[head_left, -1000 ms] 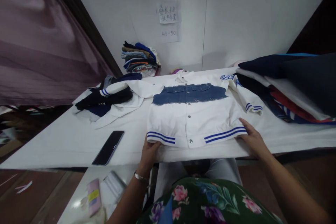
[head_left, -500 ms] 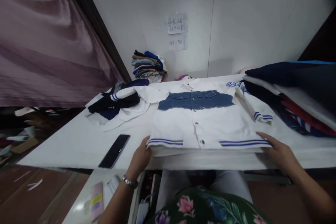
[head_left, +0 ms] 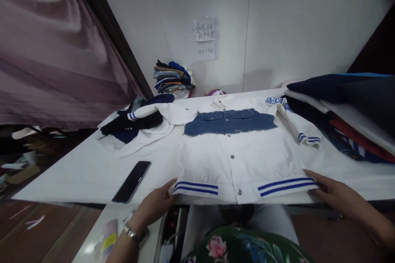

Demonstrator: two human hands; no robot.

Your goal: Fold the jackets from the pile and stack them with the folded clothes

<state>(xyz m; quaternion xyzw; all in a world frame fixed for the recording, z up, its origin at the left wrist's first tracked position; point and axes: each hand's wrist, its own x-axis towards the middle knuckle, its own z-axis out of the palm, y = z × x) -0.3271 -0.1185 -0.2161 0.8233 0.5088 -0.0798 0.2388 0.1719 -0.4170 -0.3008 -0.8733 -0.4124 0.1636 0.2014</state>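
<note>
A white jacket (head_left: 206, 154) with a blue denim chest panel and blue-striped hem lies front up on the white-covered table (head_left: 77, 172), buttons running down its middle. Its sleeves spread out to both sides. My left hand (head_left: 160, 201) pinches the left corner of the hem at the table's front edge. At the opposite hem corner, my right hand (head_left: 330, 189) grips the cloth, fingers partly under it. The left sleeve's cuff rests over dark clothes (head_left: 132, 125).
A black phone (head_left: 131, 181) lies left of the jacket. Folded clothes (head_left: 173, 78) are stacked at the back, and a larger clothes pile (head_left: 348, 111) stands at the right. Paper notes (head_left: 207, 39) hang on the wall. Below the table is a lower surface (head_left: 89, 242) at left.
Both hands have come down and toward me with the hem. The hem now lies lower, at the table's front edge, and the jacket front looks stretched longer.
</note>
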